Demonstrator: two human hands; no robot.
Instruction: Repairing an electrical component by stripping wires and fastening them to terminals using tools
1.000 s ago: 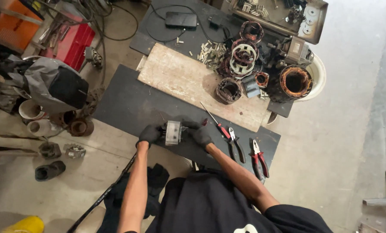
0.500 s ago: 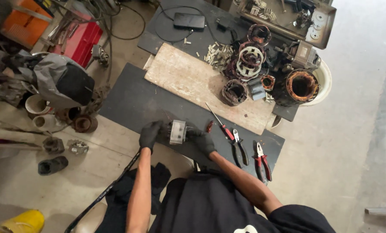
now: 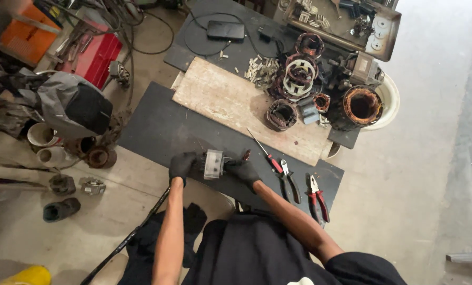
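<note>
Both my hands wear black gloves and grip a small grey metal motor part point(image 3: 213, 163) between them, low over a black mat point(image 3: 162, 126) on the floor. My left hand point(image 3: 182, 165) clasps its left end. My right hand point(image 3: 244, 170) holds the right end, where a small red piece point(image 3: 246, 154) shows by the fingers. Just right of my right hand lie a red-handled screwdriver point(image 3: 267, 154) and black-handled pliers point(image 3: 290, 182).
A wooden board point(image 3: 230, 103) lies beyond the mat with several copper-wound motor stators point(image 3: 360, 107) at its right end. Red-handled pliers point(image 3: 318, 198) rest on the mat's right corner. A grey bag point(image 3: 67, 103), pipes and a red box point(image 3: 96, 55) crowd the left.
My hands keep the same grip on the motor part. The camera has shifted slightly, so the scene sits a little lower and to the right in view.
</note>
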